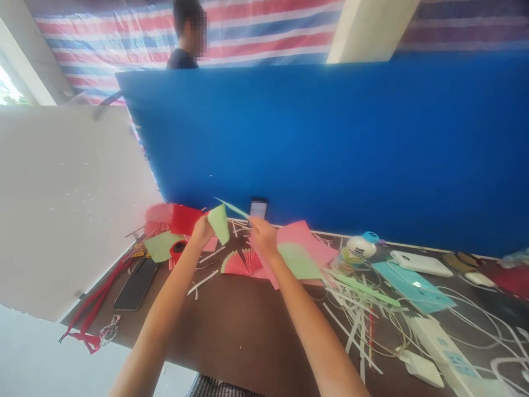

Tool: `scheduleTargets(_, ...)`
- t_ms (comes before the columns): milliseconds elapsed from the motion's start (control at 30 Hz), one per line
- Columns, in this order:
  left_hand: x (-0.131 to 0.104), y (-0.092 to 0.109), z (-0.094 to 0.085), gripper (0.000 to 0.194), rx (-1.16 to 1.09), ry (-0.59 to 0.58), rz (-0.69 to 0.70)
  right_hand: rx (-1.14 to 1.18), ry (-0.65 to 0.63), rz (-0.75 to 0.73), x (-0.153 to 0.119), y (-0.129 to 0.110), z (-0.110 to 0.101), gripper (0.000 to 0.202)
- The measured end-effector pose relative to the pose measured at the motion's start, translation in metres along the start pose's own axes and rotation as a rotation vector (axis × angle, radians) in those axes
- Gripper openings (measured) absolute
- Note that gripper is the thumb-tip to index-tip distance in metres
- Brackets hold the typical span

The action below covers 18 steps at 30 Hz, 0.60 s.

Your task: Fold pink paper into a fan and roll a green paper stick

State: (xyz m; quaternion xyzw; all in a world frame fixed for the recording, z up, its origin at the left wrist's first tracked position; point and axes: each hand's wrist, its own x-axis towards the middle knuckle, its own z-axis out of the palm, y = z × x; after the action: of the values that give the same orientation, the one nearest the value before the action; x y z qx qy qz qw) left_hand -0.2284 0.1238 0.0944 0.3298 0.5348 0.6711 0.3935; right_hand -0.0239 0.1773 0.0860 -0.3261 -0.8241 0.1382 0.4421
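A: Step in hand?

B: Paper handling, by judgement. The left hand (201, 231) was closed on a curled green sheet (219, 225); the right hand (263, 236) pinched a thin green piece (233, 208), seen nearly edge-on. Both pieces were above the far part of the brown surface (235, 325). Whether they joined: could not tell.

A: What did the next move call for?

B: A light grip and steady edges, probably; the curl looked easy to crease. A pleated pink fan (248, 262) lay just below, beside flat pink paper (306, 237).

A: Containers?

B: One, a whitish bottle (360, 248) with a blue cap (371, 237), tilted, right of the pink paper. Contents could not be made out. White strips (355, 325) were heaped nearby, outside it, among cables (475, 314).
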Motion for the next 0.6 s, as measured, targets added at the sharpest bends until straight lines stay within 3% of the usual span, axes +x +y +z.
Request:
scheduleTargets(100,-0.023,-0.014,0.004,0.027,-0.050,-0.169,-0.072,-0.024,-0.198,-0.163,-0.035,0.008,-0.006,0.036)
scheduleTargets(200,-0.047,-0.031,0.009,0.041,-0.087,-0.310,-0.129,-0.049,-0.310,-0.260,-0.070,0.014,-0.011,0.039)
scheduleTargets(267,-0.061,-0.045,0.012,0.047,-0.100,-0.330,-0.162,-0.089,-0.370,-0.261,-0.090,0.015,-0.012,0.040)
scheduleTargets(333,-0.070,-0.058,0.016,0.045,-0.089,-0.256,-0.225,-0.098,-0.411,-0.240,-0.105,0.013,-0.015,0.044)
scheduleTargets(467,-0.078,-0.078,0.015,0.036,-0.114,0.098,-0.278,-0.122,-0.450,-0.130,-0.125,0.017,-0.030,0.063)
scheduleTargets(533,-0.081,-0.085,0.006,0.034,-0.176,0.143,-0.262,-0.230,-0.419,-0.008,-0.132,0.027,-0.044,0.072)
scheduleTargets(600,-0.086,-0.090,-0.006,0.030,-0.246,0.088,-0.269,-0.381,-0.366,0.196,-0.137,0.041,-0.059,0.076)
